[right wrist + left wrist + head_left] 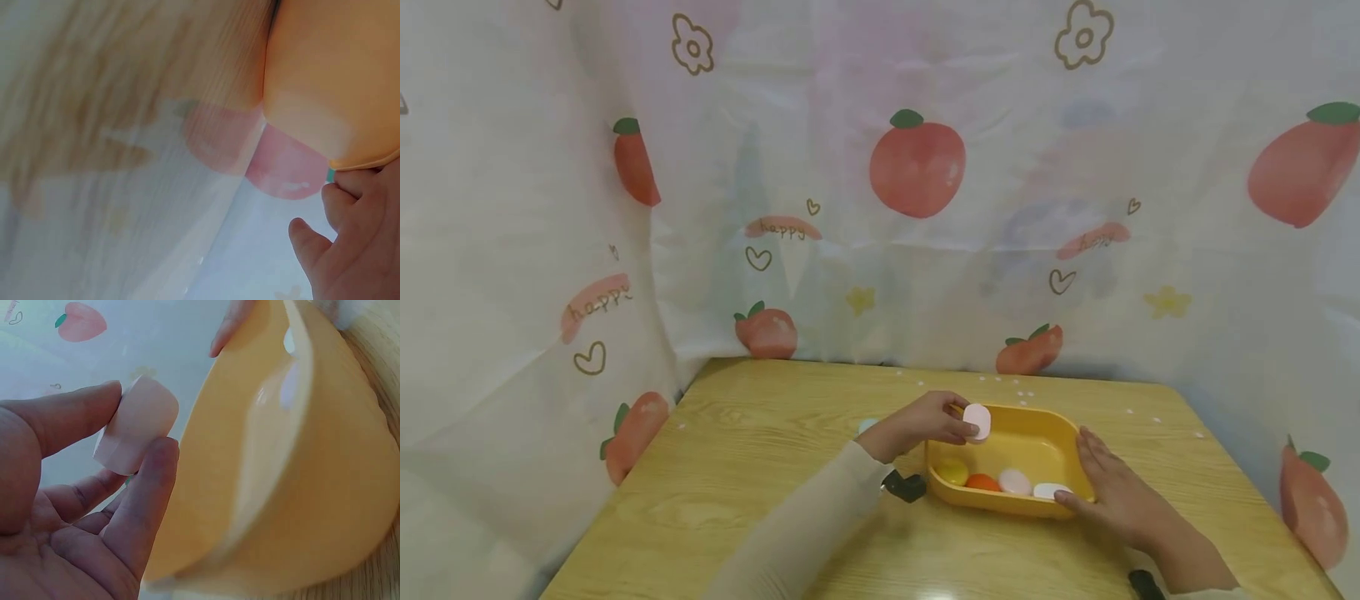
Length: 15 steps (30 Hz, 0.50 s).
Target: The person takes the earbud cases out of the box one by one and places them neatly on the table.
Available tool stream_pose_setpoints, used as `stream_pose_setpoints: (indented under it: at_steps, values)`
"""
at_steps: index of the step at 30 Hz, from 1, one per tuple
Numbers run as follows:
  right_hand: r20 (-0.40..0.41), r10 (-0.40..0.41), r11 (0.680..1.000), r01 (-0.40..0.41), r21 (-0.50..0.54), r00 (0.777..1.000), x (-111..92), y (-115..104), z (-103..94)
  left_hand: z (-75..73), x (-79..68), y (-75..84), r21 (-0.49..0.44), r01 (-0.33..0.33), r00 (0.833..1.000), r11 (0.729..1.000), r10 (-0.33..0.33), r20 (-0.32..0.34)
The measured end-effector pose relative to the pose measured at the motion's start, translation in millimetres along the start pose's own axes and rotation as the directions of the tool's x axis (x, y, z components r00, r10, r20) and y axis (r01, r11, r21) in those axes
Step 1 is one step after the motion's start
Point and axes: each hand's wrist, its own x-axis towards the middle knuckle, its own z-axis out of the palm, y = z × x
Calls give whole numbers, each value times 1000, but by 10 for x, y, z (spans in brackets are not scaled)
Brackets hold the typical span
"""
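My left hand (936,419) pinches a pale pink rounded block (977,422) between thumb and fingers, over the left back rim of a yellow-orange tub (1022,417). The left wrist view shows the same block (140,422) held at the fingertips. Along the front inside the tub lie a yellow piece (953,472), an orange piece (982,483), a pale pink piece (1015,482) and a white piece (1051,492). My right hand (1120,492) rests on the tub's right end, fingers extended along the rim and thumb over the front corner.
A pale mint piece (867,425) lies on the wooden table (760,450), partly behind my left wrist. Small white specks dot the table's back and right parts. A fruit-printed white sheet (835,167) stands behind and at both sides.
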Motion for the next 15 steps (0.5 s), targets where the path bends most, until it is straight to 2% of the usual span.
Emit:
stream_pose_setpoints:
  at_steps: [9,15]
  values:
    - [20,27,998,-28,53,999,-16,1,-24,-161,-131,-57,55,4,999,999,-2,-46]
    - [37,46,996,-48,68,998,12,-5,-7,-339,-213,-136,95,15,997,995,-8,-77]
